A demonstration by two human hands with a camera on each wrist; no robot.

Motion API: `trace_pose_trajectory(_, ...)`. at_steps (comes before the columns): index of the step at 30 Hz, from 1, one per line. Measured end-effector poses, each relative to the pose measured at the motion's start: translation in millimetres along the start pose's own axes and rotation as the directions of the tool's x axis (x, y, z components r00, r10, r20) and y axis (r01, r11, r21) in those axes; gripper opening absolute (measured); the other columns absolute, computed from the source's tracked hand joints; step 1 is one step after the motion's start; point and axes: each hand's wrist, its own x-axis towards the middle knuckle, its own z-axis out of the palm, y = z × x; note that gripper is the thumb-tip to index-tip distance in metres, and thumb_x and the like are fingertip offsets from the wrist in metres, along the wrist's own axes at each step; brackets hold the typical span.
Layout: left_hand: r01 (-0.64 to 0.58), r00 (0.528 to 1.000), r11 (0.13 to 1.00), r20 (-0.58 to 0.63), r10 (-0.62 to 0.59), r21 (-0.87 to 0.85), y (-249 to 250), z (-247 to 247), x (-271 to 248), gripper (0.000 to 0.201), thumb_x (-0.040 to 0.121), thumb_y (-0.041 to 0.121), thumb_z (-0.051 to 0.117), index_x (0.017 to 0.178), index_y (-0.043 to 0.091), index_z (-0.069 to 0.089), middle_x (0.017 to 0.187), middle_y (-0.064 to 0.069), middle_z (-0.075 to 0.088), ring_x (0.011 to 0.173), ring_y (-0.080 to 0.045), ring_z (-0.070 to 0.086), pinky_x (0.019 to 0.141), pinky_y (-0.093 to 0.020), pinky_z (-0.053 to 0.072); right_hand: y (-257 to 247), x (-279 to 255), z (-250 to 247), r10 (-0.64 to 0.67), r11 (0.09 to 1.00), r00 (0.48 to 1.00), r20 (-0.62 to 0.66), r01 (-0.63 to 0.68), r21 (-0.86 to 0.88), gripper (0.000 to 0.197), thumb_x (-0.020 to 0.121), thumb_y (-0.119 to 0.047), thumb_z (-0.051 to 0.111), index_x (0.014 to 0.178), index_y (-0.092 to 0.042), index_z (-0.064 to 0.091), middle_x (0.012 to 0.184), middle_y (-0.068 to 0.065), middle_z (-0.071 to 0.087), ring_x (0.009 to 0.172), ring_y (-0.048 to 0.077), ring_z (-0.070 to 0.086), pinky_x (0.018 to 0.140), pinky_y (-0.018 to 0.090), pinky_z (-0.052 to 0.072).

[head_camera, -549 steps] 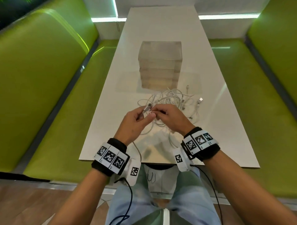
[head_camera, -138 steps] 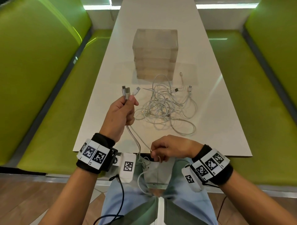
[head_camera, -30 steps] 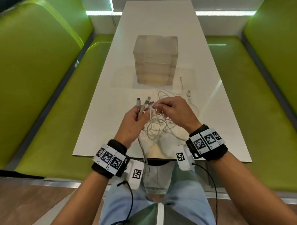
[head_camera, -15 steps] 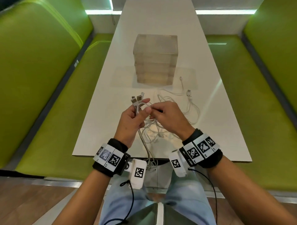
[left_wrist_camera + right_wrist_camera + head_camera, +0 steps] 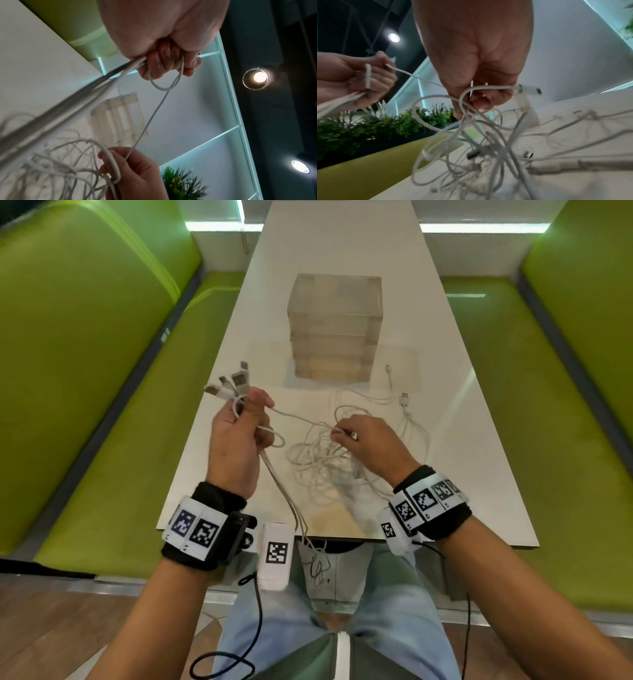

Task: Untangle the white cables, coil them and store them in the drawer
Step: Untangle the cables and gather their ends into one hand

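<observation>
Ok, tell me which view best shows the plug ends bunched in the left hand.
The head view: the plug ends fan out above the left hand. The left wrist view hides them behind the palm; the right wrist view shows only one blurred tip.

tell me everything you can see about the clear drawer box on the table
The drawer box is a translucent, frosted plastic-looking cube standing upright mid-table, beyond the white cables. Its front shows several stacked horizontal drawers, all apparently closed; what is inside cannot be made out. It rests on the white table. Neither hand touches it, and the cable pile lies just short of its base.
</observation>
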Motion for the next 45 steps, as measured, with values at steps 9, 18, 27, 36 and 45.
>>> trace_pose_trajectory(9,0.126,0.989,0.93,-0.116,-0.091,0.346,-18.8,1.1,-4.7,0.031,0.096,0.038,0.05,0.08,0.012,0.052,0.06,0.001,0.035,0.051,-0.012,0.034,0.043,-0.021,0.036,-13.6,1.2,-6.7,-0.048,0.992,0.993,-0.107,0.061,0.115,0.027,0.09,-0.004,0.05,0.105,-0.009,0.071,0.092,0.002,0.074,0.084,0.012,0.066,0.082,0.028,0.051)
trace_pose_trajectory(18,0.096,0.946,0.822,0.204,-0.25,0.562,-30.3,23.5,-15.0,0.032,0.091,0.03,0.062,0.063,0.016,0.052,0.048,0.014,0.038,0.048,-0.005,0.032,0.05,-0.025,0.029,-26.8,-2.6,-0.4,-0.179,0.979,0.978,-0.103,0.166,-0.119,0.023,0.075,-0.015,0.043,0.073,-0.003,0.063,0.071,0.011,0.058,0.067,0.027,0.049,0.059,0.038,0.041)
trace_pose_trajectory(27,0.032,0.972,0.802,0.168,-0.164,0.596,-25.8,20.8,-9.9,0.03,0.09,0.024,0.061,0.075,-0.001,0.055,0.059,-0.004,0.039,0.056,-0.012,0.033,0.051,-0.025,0.03,-24.3,0.9,2.4,-0.235,0.969,0.959,-0.16,0.219,-0.109,0.013,0.085,-0.009,0.058,0.076,-0.001,0.064,0.071,0.011,0.057,0.066,0.024,0.048,0.058,0.037,0.042)
trace_pose_trajectory(36,0.073,0.995,0.954,-0.084,-0.051,0.292,-10.4,12.0,-6.5,0.019,0.086,0.015,0.06,0.07,0.009,0.054,0.049,0.006,0.036,0.046,-0.009,0.033,0.044,-0.022,0.03,-6.6,-6.0,11.1,-0.094,0.993,0.995,-0.028,0.092,-0.07,0.013,0.089,-0.021,0.06,0.091,-0.011,0.067,0.084,0.001,0.059,0.082,0.023,0.055,0.066,0.032,0.039)
trace_pose_trajectory(45,0.033,0.944,0.999,-0.328,-0.042,-0.036,3.6,-0.5,-1.3,0.029,0.09,0.004,0.054,0.064,0.015,0.046,0.048,0.008,0.033,0.045,-0.009,0.027,0.044,-0.022,0.027,0.8,0.2,1.0,-0.12,0.99,0.991,-0.062,0.115,-0.08,0.012,0.087,-0.019,0.061,0.095,-0.019,0.07,0.093,-0.004,0.062,0.092,0.023,0.053,0.073,0.039,0.047)
